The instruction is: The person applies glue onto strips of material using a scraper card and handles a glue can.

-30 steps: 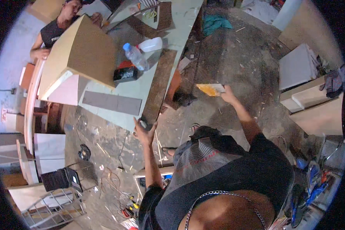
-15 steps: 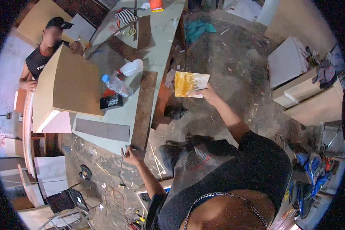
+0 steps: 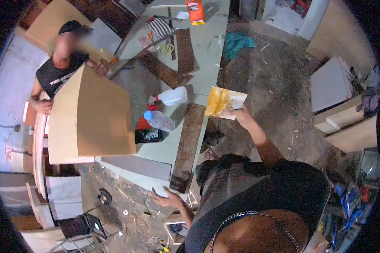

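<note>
My right hand (image 3: 242, 117) grips the near right part of a flat rectangular white piece with yellow-brown smears (image 3: 220, 102), held up by the table's right edge. My left hand (image 3: 168, 198) is open with its fingers spread, by the near corner of the pale green table (image 3: 204, 63); whether it touches the edge I cannot tell. Near it on the table lie a dark brown strip (image 3: 187, 148) and a grey strip (image 3: 138, 167). Beyond them are a clear water bottle with a blue cap (image 3: 161, 122), a white spray bottle (image 3: 175, 96) lying down and a black container (image 3: 148, 135).
Across the table a person (image 3: 55, 78) holds a large tan board box (image 3: 103, 114). Scissors (image 3: 166, 49), a striped cloth (image 3: 159, 28) and an orange can (image 3: 195, 12) lie farther back. Panels (image 3: 331, 86) stand at the right; cords (image 3: 135, 227) lie on the floor.
My view has shifted, so the table sits farther right and lower. The smeared piece now appears over the table's right edge. My left hand's fingers have spread wider. The box has shifted slightly.
</note>
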{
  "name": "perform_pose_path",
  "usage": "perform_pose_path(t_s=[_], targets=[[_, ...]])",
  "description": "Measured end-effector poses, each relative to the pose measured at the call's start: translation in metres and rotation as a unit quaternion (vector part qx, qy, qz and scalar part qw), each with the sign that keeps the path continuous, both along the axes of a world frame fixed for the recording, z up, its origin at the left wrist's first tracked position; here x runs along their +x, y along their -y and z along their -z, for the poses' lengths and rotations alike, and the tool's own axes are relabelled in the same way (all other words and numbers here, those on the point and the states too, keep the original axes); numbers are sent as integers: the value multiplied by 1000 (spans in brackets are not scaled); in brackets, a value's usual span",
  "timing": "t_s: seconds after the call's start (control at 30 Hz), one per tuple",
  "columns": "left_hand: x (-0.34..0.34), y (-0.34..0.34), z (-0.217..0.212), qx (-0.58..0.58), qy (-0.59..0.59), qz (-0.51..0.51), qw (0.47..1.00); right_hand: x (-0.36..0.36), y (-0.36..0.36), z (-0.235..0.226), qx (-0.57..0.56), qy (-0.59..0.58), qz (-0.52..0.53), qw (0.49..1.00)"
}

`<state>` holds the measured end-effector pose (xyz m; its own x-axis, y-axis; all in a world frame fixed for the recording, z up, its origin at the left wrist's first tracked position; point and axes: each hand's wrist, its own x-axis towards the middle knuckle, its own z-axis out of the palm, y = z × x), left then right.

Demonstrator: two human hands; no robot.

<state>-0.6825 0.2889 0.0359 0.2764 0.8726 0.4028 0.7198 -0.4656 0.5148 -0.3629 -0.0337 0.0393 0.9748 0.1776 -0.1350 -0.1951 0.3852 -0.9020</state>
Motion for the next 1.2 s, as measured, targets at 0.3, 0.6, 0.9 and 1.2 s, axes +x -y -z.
perform_pose_path(t_s=[0.3,0.6,0.9,1.2], targets=[[145,58,7,-61,-238,410,878,76,2,4,-6,-32,37,999],[183,59,36,-162,-389,229,877,164,100,24,56,18,41,997],[209,91,27,-130,-373,171,902,321,241,37,19,-28,16,999],[224,147,8,-65,-356,163,918,431,281,43,-82,-28,3,996]])
